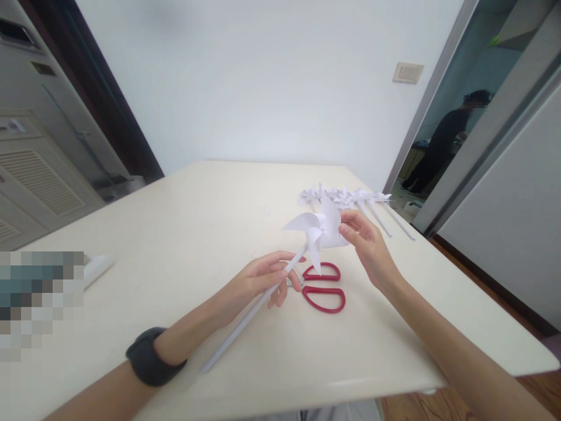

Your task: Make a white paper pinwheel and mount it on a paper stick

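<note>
A white paper pinwheel (pixel 322 225) on a rolled paper stick (pixel 245 323) is held up over the table. My left hand (pixel 267 278) pinches the stick just below the pinwheel's head, with the stick slanting down toward the table's front. At the head's right side, the thumb and fingers of my right hand (pixel 362 240) close on a paper blade. Scissors with red handles (pixel 324 299) lie on the table beneath, their blades partly hidden by my left hand.
Several finished white pinwheels (pixel 346 196) lie at the back right of the cream table (pixel 210 199). At the left edge is a blurred-out item beside a white roll (pixel 99 270). A person in dark clothes (pixel 447 137) stands beyond the doorway at right.
</note>
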`<state>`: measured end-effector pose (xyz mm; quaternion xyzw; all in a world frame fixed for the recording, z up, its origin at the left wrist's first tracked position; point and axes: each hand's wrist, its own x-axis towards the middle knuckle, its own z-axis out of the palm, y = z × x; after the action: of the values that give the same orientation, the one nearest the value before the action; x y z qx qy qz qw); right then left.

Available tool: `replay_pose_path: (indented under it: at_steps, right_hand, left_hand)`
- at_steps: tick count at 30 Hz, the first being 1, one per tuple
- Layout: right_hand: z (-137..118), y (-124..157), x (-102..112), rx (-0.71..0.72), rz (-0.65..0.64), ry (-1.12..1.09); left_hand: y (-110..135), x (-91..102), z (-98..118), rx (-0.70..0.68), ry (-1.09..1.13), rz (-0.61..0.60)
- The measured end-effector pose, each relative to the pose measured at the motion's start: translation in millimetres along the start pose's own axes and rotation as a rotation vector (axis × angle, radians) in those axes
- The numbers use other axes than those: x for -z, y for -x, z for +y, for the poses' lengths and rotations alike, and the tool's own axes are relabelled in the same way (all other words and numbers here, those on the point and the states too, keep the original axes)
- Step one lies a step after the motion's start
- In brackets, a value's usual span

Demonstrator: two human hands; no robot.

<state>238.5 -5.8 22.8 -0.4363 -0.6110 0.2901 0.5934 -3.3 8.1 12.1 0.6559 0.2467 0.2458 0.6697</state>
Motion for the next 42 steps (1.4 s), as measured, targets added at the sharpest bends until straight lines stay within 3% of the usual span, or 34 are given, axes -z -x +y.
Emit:
replay_pose_path:
  at_steps: [12,26,32,37,42]
  right_hand:
    - [-1.1,-0.9,0.7,-0.002,-0.023,0.015]
    - [-1.7,-0.2,-1.0,0.013,0.001,0.143]
    - [-3.5,1.6,-2.1,0.115,0.052,0.271]
    - [-8.1,4.5,-3.6,0.295,0.151,0.449]
    - [-10.4,7.0,-2.8,0.472,0.142,0.616]
  left_hand:
    - [-3.2,0.7,-10.3,0.004,-0.017,-0.022]
    - [-3.2,-1.5,-3.3,0.046,-0.041,-0.078]
    - [-3.5,-0.4,-5.4,0.042,-0.037,-0.079]
    - [-3.4,-0.7,-5.5,0.047,-0.022,-0.078]
    - [-3.9,-0.6,-7.9,0.042,0.005,-0.073]
